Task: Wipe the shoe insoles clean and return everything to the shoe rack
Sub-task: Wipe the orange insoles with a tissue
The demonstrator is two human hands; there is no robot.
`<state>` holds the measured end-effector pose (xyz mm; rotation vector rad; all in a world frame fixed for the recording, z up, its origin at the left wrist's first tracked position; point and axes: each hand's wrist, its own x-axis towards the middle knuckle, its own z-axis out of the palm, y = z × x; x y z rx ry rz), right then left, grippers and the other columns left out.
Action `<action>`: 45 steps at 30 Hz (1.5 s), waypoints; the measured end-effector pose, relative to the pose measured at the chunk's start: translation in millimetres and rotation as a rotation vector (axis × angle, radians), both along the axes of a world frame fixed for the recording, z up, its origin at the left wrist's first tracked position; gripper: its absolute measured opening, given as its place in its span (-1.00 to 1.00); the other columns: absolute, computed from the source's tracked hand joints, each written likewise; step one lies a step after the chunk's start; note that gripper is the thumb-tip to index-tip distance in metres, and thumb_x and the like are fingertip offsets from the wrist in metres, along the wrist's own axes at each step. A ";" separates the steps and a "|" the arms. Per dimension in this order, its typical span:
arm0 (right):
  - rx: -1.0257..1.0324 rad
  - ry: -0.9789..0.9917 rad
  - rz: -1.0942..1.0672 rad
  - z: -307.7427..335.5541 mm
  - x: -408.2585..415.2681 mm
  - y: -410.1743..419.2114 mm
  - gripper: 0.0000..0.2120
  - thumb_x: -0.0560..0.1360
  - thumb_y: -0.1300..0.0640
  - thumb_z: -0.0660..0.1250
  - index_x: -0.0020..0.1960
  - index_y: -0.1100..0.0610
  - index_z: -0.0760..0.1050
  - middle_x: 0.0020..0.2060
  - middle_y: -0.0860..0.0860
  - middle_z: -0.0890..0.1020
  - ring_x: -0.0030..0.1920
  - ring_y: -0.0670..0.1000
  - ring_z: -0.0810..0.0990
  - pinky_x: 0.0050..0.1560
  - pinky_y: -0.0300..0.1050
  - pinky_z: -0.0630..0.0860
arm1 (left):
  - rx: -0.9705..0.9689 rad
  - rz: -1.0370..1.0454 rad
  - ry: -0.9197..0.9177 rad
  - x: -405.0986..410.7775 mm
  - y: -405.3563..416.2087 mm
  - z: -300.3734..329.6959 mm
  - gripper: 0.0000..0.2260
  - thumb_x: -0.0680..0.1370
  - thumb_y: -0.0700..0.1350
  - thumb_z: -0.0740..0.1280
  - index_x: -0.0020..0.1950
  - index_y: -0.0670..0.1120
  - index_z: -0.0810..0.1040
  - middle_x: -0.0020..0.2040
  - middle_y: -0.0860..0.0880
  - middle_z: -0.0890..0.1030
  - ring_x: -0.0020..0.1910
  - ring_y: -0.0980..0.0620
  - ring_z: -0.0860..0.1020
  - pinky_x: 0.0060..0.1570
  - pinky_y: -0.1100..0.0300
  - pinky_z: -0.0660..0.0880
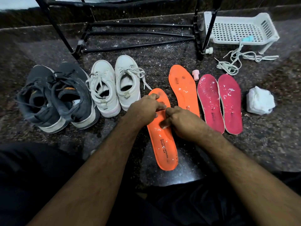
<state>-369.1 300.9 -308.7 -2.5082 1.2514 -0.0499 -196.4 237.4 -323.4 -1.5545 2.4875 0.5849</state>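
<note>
An orange insole (164, 147) flecked with white bits lies on the dark stone floor in front of me. My left hand (146, 108) presses down on its toe half. My right hand (179, 121) sits at its middle with fingers curled, one fingertip touching the white flecks. A second orange insole (184, 88) lies just to the right. Beyond it are two pink insoles (219, 103), also flecked white. A crumpled white cloth (259, 101) sits at the far right. The black metal shoe rack (138, 36) stands at the back with bare bars.
A pair of white sneakers (114, 85) and a pair of dark grey sneakers (55, 97) stand to the left. A white plastic basket (241, 28), loose laces (236, 61) and a small pink cap (196, 75) lie at the back right. My legs in dark clothing fill the bottom edge.
</note>
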 end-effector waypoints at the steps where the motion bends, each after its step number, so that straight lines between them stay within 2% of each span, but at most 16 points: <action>1: -0.014 0.002 -0.044 3.3 -2.0 -1.4 -0.68 0.51 0.23 0.32 0.14 -0.07 0.68 -0.02 0.07 0.52 0.00 0.16 0.53 -0.01 0.07 0.55 | 0.005 -0.002 -0.008 -0.2 -0.1 0.4 -0.51 0.56 -0.12 0.40 0.44 0.26 0.43 0.58 0.02 0.21 0.51 -0.10 0.23 0.36 -0.17 0.39; 4: -0.046 0.066 -0.197 7.5 -14.1 -9.0 -0.64 0.54 0.22 0.27 0.23 -0.08 0.63 0.01 0.05 0.49 0.08 0.14 0.51 0.07 0.03 0.51 | 0.017 -0.017 -0.034 -0.7 -2.0 2.5 -0.50 0.57 -0.12 0.39 0.45 0.26 0.42 0.59 0.02 0.19 0.52 -0.10 0.22 0.38 -0.16 0.37; 9: -0.039 -0.008 -0.102 2.4 -2.6 0.0 -0.71 0.48 0.22 0.35 0.11 -0.04 0.68 -0.09 0.05 0.50 0.00 0.15 0.56 -0.04 0.07 0.57 | -0.003 -0.013 -0.043 -0.2 -0.7 2.2 -0.50 0.57 -0.13 0.38 0.45 0.25 0.42 0.58 0.04 0.20 0.52 -0.08 0.23 0.37 -0.13 0.39; 13: -0.074 -0.027 -0.277 5.5 -6.1 -6.2 -0.76 0.51 0.18 0.36 0.11 -0.02 0.68 -0.10 0.05 0.53 0.00 0.16 0.59 -0.05 0.05 0.56 | -0.005 -0.016 -0.037 -0.3 0.6 3.9 -0.50 0.57 -0.12 0.38 0.45 0.25 0.42 0.58 0.04 0.21 0.51 -0.08 0.24 0.35 -0.13 0.40; 17: -0.006 -0.043 -0.241 0.7 2.7 0.6 -0.79 0.52 0.13 0.32 0.09 -0.05 0.64 -0.07 0.02 0.54 -0.01 0.12 0.61 -0.06 0.07 0.58 | -0.003 -0.002 -0.015 0.4 -0.3 7.3 -0.50 0.55 -0.13 0.40 0.44 0.24 0.44 0.57 0.03 0.22 0.50 -0.08 0.24 0.36 -0.12 0.39; 21: -0.073 -0.042 -0.298 -1.4 1.9 -1.6 -0.83 0.52 0.14 0.31 0.06 0.04 0.62 -0.08 0.06 0.57 -0.03 0.17 0.61 -0.07 0.09 0.57 | -0.007 0.014 0.016 -0.7 1.4 9.5 -0.52 0.52 -0.08 0.45 0.41 0.23 0.48 0.50 -0.01 0.29 0.43 -0.10 0.29 0.33 -0.11 0.41; 27: 0.136 -0.097 -0.266 0.8 14.6 6.4 -0.78 0.46 0.05 0.32 0.04 0.01 0.67 -0.08 0.08 0.66 -0.04 0.17 0.64 -0.05 0.03 0.57 | -0.054 0.063 0.052 -2.1 5.6 9.3 -0.55 0.47 -0.02 0.49 0.34 0.22 0.52 0.41 -0.02 0.34 0.36 -0.08 0.32 0.25 -0.07 0.46; 30: 0.101 -0.118 -0.356 -0.2 12.0 8.6 -0.80 0.47 0.09 0.35 0.04 0.03 0.69 -0.07 0.09 0.64 -0.02 0.17 0.62 -0.05 0.01 0.54 | -0.078 0.099 0.052 -2.2 5.7 6.3 -0.57 0.48 0.01 0.48 0.33 0.22 0.52 0.39 -0.02 0.34 0.35 -0.08 0.32 0.22 -0.07 0.47; 32: 0.174 -0.096 -0.288 -2.6 15.8 12.1 -0.80 0.45 0.15 0.35 0.02 0.02 0.68 -0.07 0.08 0.64 -0.02 0.17 0.63 -0.04 -0.02 0.55 | -0.081 0.124 0.058 -3.4 4.2 3.8 -0.57 0.47 0.00 0.48 0.32 0.20 0.53 0.37 -0.03 0.35 0.32 -0.09 0.33 0.24 -0.09 0.47; 34: 0.256 -0.093 -0.238 -0.7 15.3 11.5 -0.84 0.45 0.16 0.36 -0.03 0.04 0.69 -0.14 0.05 0.68 -0.07 0.10 0.65 -0.09 -0.13 0.51 | -0.073 0.130 0.054 -5.5 2.5 1.0 -0.57 0.49 -0.06 0.48 0.34 0.17 0.53 0.39 -0.06 0.34 0.32 -0.11 0.34 0.27 -0.08 0.45; 36: 0.210 -0.154 -0.332 0.7 10.2 5.8 -0.88 0.49 0.12 0.39 -0.06 0.06 0.70 -0.22 0.03 0.65 -0.12 0.10 0.64 -0.15 -0.15 0.43 | -0.075 0.133 0.042 -5.8 0.7 -2.0 -0.56 0.52 -0.11 0.44 0.38 0.14 0.51 0.46 -0.09 0.32 0.36 -0.15 0.33 0.31 -0.07 0.43; 38: 0.125 -0.173 -0.373 -3.1 9.4 5.6 -0.90 0.50 0.11 0.39 -0.09 0.08 0.68 -0.21 0.01 0.58 -0.10 0.14 0.63 -0.15 -0.13 0.42 | -0.079 0.136 0.033 -5.5 -0.2 -3.5 -0.55 0.53 -0.13 0.42 0.40 0.15 0.49 0.48 -0.09 0.31 0.38 -0.15 0.32 0.31 -0.09 0.43; 40: 0.197 -0.138 -0.245 -3.4 12.7 7.7 -0.90 0.50 0.13 0.38 -0.12 0.08 0.68 -0.17 0.00 0.62 -0.08 0.15 0.64 -0.11 -0.13 0.48 | -0.078 0.135 0.032 -5.0 -1.3 -4.7 -0.55 0.53 -0.13 0.43 0.40 0.15 0.49 0.50 -0.09 0.30 0.39 -0.16 0.32 0.31 -0.10 0.43; 42: 0.274 -0.130 -0.172 1.0 8.9 4.0 -0.88 0.48 0.13 0.40 -0.05 0.02 0.71 -0.20 -0.12 0.61 -0.07 0.08 0.64 -0.08 -0.14 0.51 | -0.080 0.136 0.033 -4.3 -1.6 -5.8 -0.55 0.54 -0.13 0.42 0.40 0.15 0.49 0.50 -0.11 0.30 0.39 -0.16 0.33 0.31 -0.10 0.43; 44: 0.176 -0.189 -0.251 4.0 2.7 1.7 -0.86 0.50 0.15 0.39 -0.01 0.02 0.70 -0.24 -0.17 0.49 -0.07 0.08 0.62 -0.08 -0.18 0.45 | -0.090 0.142 0.045 -5.1 -0.9 -6.4 -0.57 0.55 -0.14 0.40 0.39 0.13 0.50 0.48 -0.12 0.32 0.38 -0.17 0.34 0.30 -0.10 0.44; 45: 0.059 -0.209 -0.317 1.8 1.9 2.2 -0.85 0.50 0.16 0.38 0.02 0.03 0.69 -0.20 -0.11 0.48 -0.06 0.11 0.61 -0.08 -0.14 0.46 | -0.096 0.144 0.047 -6.0 -1.0 -6.5 -0.58 0.55 -0.15 0.39 0.39 0.13 0.51 0.46 -0.13 0.33 0.37 -0.18 0.34 0.29 -0.10 0.44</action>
